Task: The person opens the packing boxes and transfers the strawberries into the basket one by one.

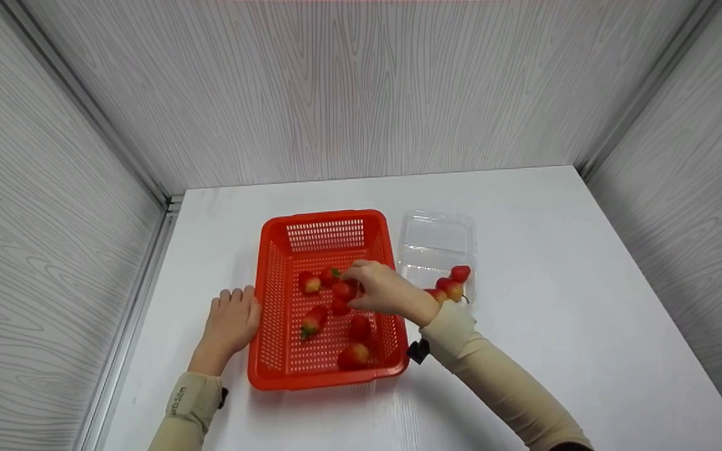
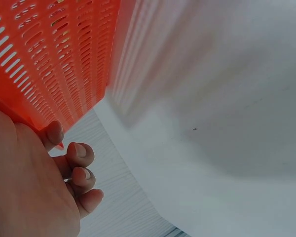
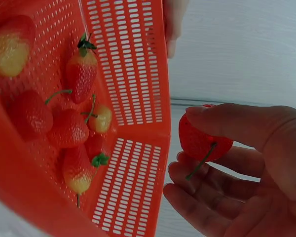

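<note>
A red plastic basket [image 1: 329, 379] with slotted walls holds several strawberries [image 1: 314, 321], some red and some partly yellow, with green stems or leaves. Over the basket, my right hand [image 1: 386, 289] pinches a red strawberry [image 3: 200, 140] between thumb and fingers; its green stem hangs toward the fingers. At the basket's left side, my left hand [image 1: 230, 318] grips the rim, back of the hand upward. In the left wrist view, the fingertips [image 2: 80, 150] are loosely bent beside the slotted wall, and the thumb is hidden.
Right of the basket stands a clear plastic clamshell box [image 1: 437, 233], its lid laid open toward the back. Several strawberries [image 1: 452, 288] lie in its near half, partly covered by my right wrist. The white table [image 1: 561, 300] is enclosed by wood-grain panels at the back and sides.
</note>
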A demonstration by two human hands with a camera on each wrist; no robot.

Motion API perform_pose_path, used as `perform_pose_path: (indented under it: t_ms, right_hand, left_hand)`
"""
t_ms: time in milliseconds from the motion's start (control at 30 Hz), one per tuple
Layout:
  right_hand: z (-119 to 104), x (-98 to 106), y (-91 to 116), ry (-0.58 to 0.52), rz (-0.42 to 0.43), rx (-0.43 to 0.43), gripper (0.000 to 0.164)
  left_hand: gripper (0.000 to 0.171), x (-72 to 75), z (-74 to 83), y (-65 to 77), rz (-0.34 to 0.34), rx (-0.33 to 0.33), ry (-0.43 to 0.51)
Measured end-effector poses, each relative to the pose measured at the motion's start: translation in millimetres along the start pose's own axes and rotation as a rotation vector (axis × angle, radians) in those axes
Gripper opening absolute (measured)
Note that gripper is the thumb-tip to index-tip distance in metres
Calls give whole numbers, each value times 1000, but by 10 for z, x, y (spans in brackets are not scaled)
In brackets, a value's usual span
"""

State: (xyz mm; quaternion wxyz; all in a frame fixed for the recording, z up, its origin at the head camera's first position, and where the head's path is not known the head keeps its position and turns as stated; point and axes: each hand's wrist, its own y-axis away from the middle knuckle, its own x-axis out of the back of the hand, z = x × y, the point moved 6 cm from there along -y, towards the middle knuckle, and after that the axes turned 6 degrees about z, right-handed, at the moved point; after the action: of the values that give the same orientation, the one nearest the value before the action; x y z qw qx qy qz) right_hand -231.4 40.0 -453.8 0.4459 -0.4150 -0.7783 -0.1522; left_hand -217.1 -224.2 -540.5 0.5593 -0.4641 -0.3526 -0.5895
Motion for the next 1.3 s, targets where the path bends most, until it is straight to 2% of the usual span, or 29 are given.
perform_pose_path:
  t_ms: [200,333,467,633,733,933,1300]
  right_hand:
    - [-120,-347,-152,-3,-131,-19,35]
    - [-84,-562,-250,30,-213,-38,27]
    - [28,-758,-286,61,-318,-121,22]
    - [117,-888,-294,111,-414,-198,32]
    - [137,-920,-306,138,-442,-224,35]
    - [177,-1019,-314,171,-476,-216,30]
    - [213,-1118,-284,133,-449,-156,32]
  left_hand:
    - [23,13,-6,1,3,1,-2]
    - [23,4,2,5,12,-6,-4]
    - [23,5,15,9,30,-17,-14]
    - [23,16,13,8,42,-27,-25]
    - [23,19,7,2,41,-27,-23]
    - [23,10,-15,-15,28,-11,-10]
    - [23,4,-13,7,18,-6,-7]
